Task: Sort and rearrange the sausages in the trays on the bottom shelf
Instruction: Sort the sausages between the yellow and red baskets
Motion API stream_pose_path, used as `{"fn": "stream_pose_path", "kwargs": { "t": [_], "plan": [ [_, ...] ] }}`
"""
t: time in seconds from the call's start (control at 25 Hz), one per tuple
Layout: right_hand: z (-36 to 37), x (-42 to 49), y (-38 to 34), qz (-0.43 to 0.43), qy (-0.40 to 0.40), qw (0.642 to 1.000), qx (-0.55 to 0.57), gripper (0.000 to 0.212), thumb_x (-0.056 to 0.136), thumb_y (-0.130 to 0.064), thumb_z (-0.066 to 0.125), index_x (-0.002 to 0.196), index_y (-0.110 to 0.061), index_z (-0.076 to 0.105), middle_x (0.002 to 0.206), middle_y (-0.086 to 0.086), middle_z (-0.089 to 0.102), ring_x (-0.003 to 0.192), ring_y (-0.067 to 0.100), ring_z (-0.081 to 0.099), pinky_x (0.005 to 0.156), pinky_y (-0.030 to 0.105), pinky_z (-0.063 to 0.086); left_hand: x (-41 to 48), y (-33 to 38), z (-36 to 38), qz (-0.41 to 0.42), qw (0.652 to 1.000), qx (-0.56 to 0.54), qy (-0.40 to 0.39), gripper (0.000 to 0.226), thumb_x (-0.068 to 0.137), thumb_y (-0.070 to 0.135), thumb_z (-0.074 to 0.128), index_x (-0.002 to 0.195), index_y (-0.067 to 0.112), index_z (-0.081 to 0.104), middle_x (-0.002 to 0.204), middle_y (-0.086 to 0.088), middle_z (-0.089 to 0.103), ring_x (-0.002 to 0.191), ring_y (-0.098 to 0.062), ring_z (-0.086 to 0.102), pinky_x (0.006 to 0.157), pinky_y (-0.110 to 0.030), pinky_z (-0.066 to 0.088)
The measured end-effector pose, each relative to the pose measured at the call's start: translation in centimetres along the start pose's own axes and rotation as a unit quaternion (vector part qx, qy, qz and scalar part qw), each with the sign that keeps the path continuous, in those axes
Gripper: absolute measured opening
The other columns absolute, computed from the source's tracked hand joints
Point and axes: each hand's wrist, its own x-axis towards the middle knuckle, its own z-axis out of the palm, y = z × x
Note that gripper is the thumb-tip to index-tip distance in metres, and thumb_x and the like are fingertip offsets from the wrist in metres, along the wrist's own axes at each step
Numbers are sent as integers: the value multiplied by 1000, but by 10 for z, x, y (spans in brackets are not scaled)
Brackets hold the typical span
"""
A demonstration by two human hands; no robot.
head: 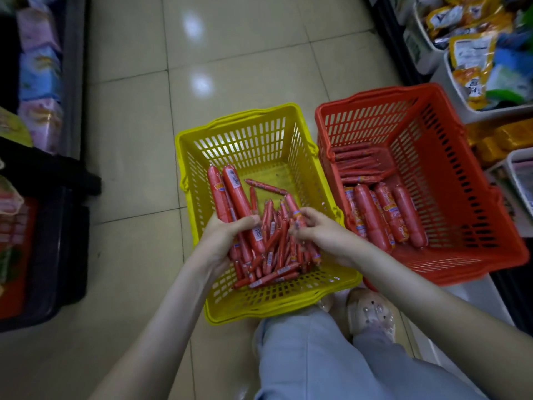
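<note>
1 head view, wide-angle, facing steeply down, close above yellow basket (277,304) on floor (129,140).

A beige tiled floor (138,168) carries a yellow basket (300,297) and, just beside it, a red basket (461,174).

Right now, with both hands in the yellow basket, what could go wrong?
The left hand grips two thick sausages at once; one may slip back among the thin sausages. The right hand pinches one sausage; dropped carelessly into the red basket, it could mix the two sizes sorted there.
</note>
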Motion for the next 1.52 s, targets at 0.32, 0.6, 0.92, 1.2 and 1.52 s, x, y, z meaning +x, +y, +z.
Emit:
{"fn": "stream_pose_path", "kwargs": {
  "t": [0.32,0.6,0.92,1.2,1.52],
  "plan": [
    [8,-2,8,48,-29,995,-82,69,92,-3,57,149,-18,22,141,11,44,122,22,50,91,29,44,-14,-4,-7,-27,999,-25,-26,38,69,-5,68,105,0,60,74,-4,72,67,-14,70,57,-27,56],
    [4,-41,-34,-41,-87,989,109,40,87,-27,57,125,-17,54,119,3,66,110,15,62,93,37,50,-16,-10,34,-36,988,-8,-151,56,68,-1,71,122,3,57,108,-16,70,95,-27,68,75,-36,56],
    [-20,-59,-30,-91,-64,982,152,41,84,-16,60,125,-14,56,120,6,66,111,18,62,91,37,51,-20,-8,66,-36,982,35,-181,64,68,1,78,127,7,52,113,-16,67,103,-29,66,85,-41,55],
    [-33,-63,-24,-154,-16,976,154,40,88,-2,60,127,-9,53,121,13,64,111,24,62,90,32,53,-21,-4,85,-24,979,60,-195,53,77,-12,67,122,11,53,112,-17,67,100,-30,67,83,-41,57],
    [-58,-62,-21,-158,31,980,117,28,94,0,50,121,-6,55,109,10,69,96,19,68,77,29,56,-4,-6,101,-54,984,10,-167,53,76,-7,69,125,6,52,114,-20,67,100,-34,67,82,-48,56]
  ]
}}
